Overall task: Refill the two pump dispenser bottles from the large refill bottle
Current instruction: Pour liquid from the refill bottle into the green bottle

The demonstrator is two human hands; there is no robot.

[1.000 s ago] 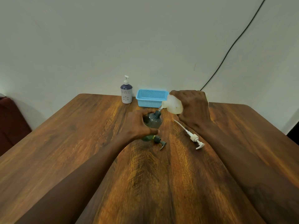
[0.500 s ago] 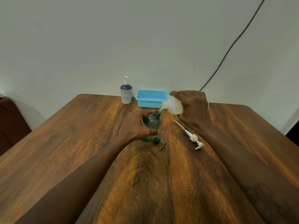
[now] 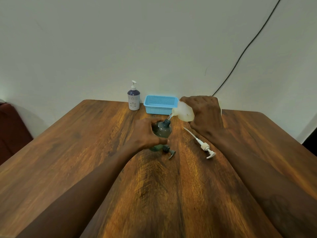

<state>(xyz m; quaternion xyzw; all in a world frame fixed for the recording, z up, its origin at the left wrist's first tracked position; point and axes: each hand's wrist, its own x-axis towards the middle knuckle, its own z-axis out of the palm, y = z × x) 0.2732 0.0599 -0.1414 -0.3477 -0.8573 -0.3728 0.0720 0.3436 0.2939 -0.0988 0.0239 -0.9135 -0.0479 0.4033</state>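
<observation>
Over the wooden table (image 3: 85, 143), his right hand (image 3: 205, 117) grips the tilted refill bottle (image 3: 184, 112), pouring into the grey dispenser bottle (image 3: 163, 130) held by his left hand (image 3: 145, 133).

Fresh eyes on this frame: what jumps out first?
At the centre, the right hand tips the refill bottle so its spout sits just over the open neck of the dark green bottle, which the left hand grips. Two removed pumps lie on the wooden table: a dark pump before that bottle, a white pump to its right. At the far edge stand a purple-and-white dispenser and a blue basket.
</observation>
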